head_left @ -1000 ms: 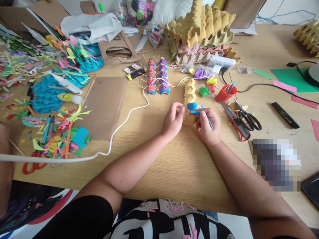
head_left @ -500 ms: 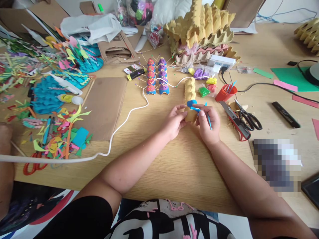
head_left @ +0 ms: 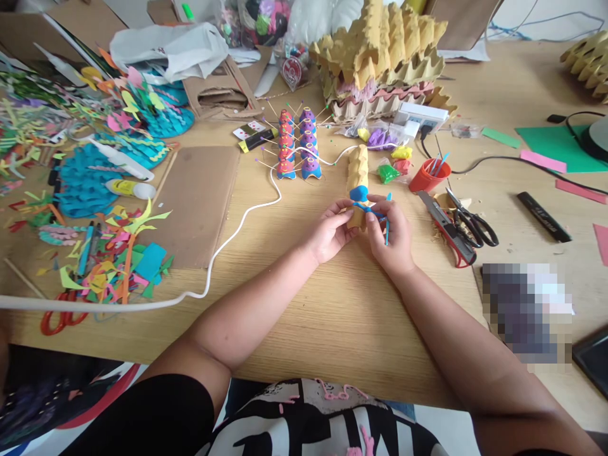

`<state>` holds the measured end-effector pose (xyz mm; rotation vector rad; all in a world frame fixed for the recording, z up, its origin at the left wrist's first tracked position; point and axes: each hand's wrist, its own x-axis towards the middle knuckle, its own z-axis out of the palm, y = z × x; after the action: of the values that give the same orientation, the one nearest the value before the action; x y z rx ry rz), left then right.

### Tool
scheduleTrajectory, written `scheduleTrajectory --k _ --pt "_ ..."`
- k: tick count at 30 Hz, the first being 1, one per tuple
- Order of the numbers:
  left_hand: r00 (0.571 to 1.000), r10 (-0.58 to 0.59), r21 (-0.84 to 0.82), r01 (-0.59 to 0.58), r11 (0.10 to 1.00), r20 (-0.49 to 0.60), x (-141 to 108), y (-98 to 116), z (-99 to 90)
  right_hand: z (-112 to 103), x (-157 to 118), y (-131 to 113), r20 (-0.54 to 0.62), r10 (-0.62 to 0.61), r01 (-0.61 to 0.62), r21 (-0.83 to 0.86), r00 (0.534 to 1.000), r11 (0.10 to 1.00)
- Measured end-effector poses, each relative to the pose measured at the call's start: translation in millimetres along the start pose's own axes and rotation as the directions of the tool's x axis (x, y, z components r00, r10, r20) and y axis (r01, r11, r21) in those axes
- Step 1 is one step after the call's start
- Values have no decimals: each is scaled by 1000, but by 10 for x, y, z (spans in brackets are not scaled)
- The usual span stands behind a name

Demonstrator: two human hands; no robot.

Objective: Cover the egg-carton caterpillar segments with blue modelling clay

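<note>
A yellow egg-carton strip (head_left: 358,166) points away from me on the table, its near end between my hands. Blue clay (head_left: 360,192) covers one of its bumps. My left hand (head_left: 332,233) is closed round the strip's near left side. From the right, my right hand (head_left: 393,239) pinches a thin roll of blue clay (head_left: 363,208) that crosses the strip. A slim blue modelling tool (head_left: 387,220) also sits in the right fingers. Farther off stand a red-and-blue carton strip (head_left: 286,145) and a purple-and-blue one (head_left: 310,144), both with pins stuck out.
A white cable (head_left: 247,218) runs across the table on the left. Right of my hands are a red cup (head_left: 430,175), a cutter knife (head_left: 446,228) and black scissors (head_left: 475,221). Paper scraps (head_left: 102,278) and cardboard (head_left: 199,202) lie left; egg trays (head_left: 380,57) are stacked behind.
The blue clay roll now lies more across the carton strip, reaching toward my left fingers. My right hand has shifted slightly left, and the modelling tool stands more upright.
</note>
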<state>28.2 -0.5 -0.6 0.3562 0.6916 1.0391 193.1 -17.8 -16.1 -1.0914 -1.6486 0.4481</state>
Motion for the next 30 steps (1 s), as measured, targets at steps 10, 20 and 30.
scheduleTrajectory --k 10,20,30 --pt "1000 11 24 -11 1000 5 41 -19 -54 4 14 -12 12 -6 6 -12 1000 1000" --pt "1000 26 -7 -26 1000 7 15 -4 -9 27 35 4 18 16 -16 11 1000 1000" --pt "997 21 -22 -20 1000 68 -22 13 -21 56 24 49 7 37 -37 50 999 998"
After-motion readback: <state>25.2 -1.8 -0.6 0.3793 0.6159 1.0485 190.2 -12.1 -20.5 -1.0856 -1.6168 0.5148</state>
